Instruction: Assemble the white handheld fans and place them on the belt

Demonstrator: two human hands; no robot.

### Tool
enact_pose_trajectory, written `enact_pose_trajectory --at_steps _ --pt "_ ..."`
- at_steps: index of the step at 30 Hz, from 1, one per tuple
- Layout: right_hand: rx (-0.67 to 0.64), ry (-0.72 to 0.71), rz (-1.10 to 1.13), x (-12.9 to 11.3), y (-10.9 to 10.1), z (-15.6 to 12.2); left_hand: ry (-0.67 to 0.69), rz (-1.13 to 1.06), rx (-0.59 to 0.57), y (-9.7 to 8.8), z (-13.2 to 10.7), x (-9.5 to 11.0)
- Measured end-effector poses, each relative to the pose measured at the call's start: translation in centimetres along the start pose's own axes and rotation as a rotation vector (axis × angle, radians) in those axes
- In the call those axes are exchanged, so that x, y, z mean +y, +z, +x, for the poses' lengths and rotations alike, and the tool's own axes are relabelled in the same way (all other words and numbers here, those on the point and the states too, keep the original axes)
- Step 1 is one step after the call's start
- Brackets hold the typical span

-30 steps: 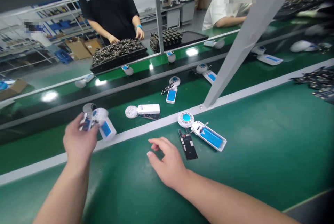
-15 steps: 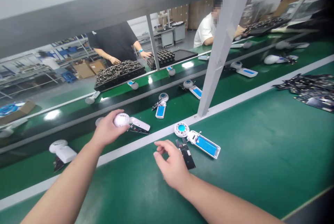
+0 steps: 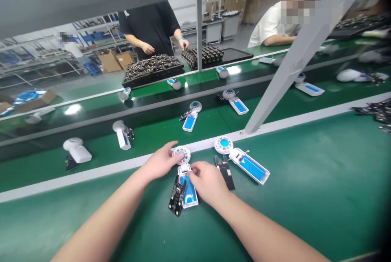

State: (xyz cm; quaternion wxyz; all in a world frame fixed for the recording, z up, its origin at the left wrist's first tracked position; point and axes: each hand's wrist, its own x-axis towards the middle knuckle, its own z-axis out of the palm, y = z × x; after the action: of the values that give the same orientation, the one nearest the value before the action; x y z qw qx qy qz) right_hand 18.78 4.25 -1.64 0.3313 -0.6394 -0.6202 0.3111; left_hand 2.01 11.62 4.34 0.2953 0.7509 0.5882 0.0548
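I have my left hand point(image 3: 160, 161) gripping the round white fan head point(image 3: 182, 154) and my right hand point(image 3: 207, 182) pinching its open white casing point(image 3: 194, 201), with the blue battery point(image 3: 188, 191) exposed; a black circuit board point(image 3: 176, 195) lies alongside on the green worktop point(image 3: 305, 197).

Left hand point(image 3: 160, 160) and right hand point(image 3: 207, 182) hold an opened white fan point(image 3: 188, 193).

Left hand point(image 3: 160, 162), right hand point(image 3: 207, 182), forearms point(image 3: 100, 221) — all bare
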Motion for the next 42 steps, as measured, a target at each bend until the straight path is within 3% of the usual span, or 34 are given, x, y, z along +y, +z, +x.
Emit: enact_pose_trajectory --at_steps 4,8,11,16,19,23,26,32,42 --pt "0.014 -0.015 0.099 0.1 0.2 0.2 -0.058 -0.078 0.116 1.7 -4.9 -1.4" --pt "-0.003 -0.120 0.235 0.2 0.7 0.3 -0.099 -0.277 0.110 5.0 -8.2 -1.9" --pt "-0.003 -0.131 0.264 0.4 0.9 0.3 -0.127 -0.544 0.166 6.3 -8.5 -2.0" --pt "0.001 -0.125 0.324 0.5 1.0 0.3 -0.185 -1.016 0.197 6.4 -7.7 -1.9" --pt "0.006 -0.147 0.333 0.3 0.9 0.2 -0.175 -1.125 0.192 6.6 -7.1 -1.6" --pt "0.026 -0.264 0.253 -0.2 0.8 -0.4 -0.101 -0.964 0.254 7.0 -6.6 -1.1" --pt "0.022 -0.314 0.088 -0.8 0.7 -1.1 -0.045 -0.686 0.306 6.9 -7.0 -1.1" --pt "-0.014 -0.334 -0.123 -1.6 0.6 -2.0 0.236 -0.133 0.521 7.0 -8.5 -1.3" --pt "-0.050 -0.260 -0.085 -2.1 0.2 -2.2 0.469 0.129 0.607 7.6 -8.7 -1.8"
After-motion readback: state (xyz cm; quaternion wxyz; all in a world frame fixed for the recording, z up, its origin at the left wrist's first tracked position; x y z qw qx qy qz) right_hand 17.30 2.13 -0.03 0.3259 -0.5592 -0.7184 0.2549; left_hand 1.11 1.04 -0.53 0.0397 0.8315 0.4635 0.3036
